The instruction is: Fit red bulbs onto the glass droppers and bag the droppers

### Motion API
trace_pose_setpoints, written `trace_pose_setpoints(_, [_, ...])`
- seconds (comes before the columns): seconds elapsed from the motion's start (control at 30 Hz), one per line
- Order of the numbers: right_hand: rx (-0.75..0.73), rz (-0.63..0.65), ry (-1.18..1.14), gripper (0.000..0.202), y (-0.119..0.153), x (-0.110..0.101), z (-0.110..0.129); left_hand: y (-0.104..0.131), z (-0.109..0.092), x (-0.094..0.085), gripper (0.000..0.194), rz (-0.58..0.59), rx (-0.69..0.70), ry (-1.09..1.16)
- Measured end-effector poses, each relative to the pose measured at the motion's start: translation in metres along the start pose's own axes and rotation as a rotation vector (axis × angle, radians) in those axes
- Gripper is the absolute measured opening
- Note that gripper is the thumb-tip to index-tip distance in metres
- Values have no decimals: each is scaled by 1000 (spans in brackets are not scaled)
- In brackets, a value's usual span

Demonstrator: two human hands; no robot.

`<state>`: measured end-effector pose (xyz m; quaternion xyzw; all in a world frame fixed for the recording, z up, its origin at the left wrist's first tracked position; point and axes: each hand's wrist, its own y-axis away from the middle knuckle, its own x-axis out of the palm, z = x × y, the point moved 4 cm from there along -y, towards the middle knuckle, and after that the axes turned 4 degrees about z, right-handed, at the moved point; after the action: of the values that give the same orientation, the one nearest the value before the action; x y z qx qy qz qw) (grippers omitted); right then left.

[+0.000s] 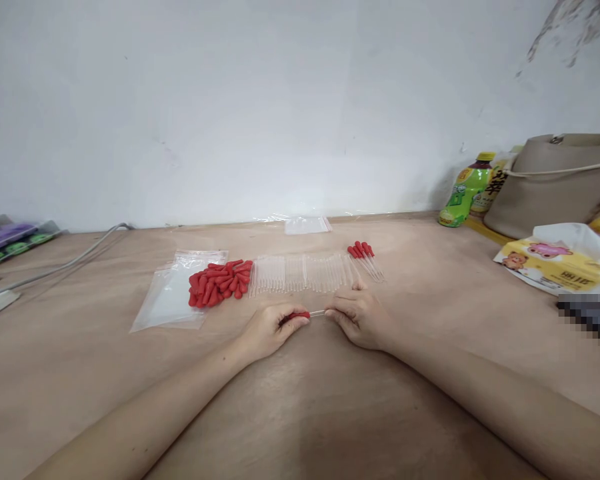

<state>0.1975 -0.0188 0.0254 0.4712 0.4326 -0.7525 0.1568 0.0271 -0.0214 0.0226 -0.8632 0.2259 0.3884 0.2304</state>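
Note:
My left hand (275, 328) is closed on a red rubber dropper bulb (303, 315). Opposite it, my right hand (357, 315) pinches a clear dropper tube (318, 313), whose end meets the mouth of the bulb. How deep the tube sits in the bulb I cannot tell. Beyond my left hand lies a pile of red bulbs (220, 283) on clear plastic bags (167, 293). A row of clear tubes (300, 273) lies side by side behind both hands. Several droppers with red bulbs fitted (363, 251) lie together beyond my right hand.
Small clear bags (307, 225) lie by the wall. At the right stand a green drink bottle (464, 190) and a beige bag (555, 183), with a tissue pack (560, 263) and a dark pixelated object (593, 317) nearer. A grey cable (80, 252) and colourful trays (15, 241) are at the left.

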Motion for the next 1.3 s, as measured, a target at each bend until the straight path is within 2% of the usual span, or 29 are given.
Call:
trace_pose_setpoints(0.47, [62,125,35,31,-3,10,8,1,-6,1,17,16,74,-32])
trace_pose_setpoints(0.7, [43,171,89,26,-6,1,8,-2,-5,-4,17,-72,37,-19])
trace_pose_setpoints(0.77, [60,164,89,23,-6,-5,5,-2,1,-5,27,-104,-21,31])
trace_pose_setpoints(0.87, [217,83,2,24,-7,-20,-15,-3,7,-5,37,-108,-80,100])
trace_pose_setpoints(0.97, [491,-27,-28,26,-10,-39,-55,-4,7,-5,28,-79,-62,52])
trace_pose_setpoints(1.07, [781,-79,40,27,-10,-54,-101,-5,1,-6,19,-54,-28,-11])
trace_pose_setpoints(1.1, [838,-90,72,26,-10,-56,-113,-5,0,-7,17,-49,-21,-21])
trace_pose_setpoints(1.2, [966,-95,97,22,-6,-53,-138,-5,-2,-7,16,-44,-18,-28])
trace_pose_setpoints(1.3, [1011,-72,72,23,0,-41,-146,-5,-2,-7,14,-40,-7,-27])
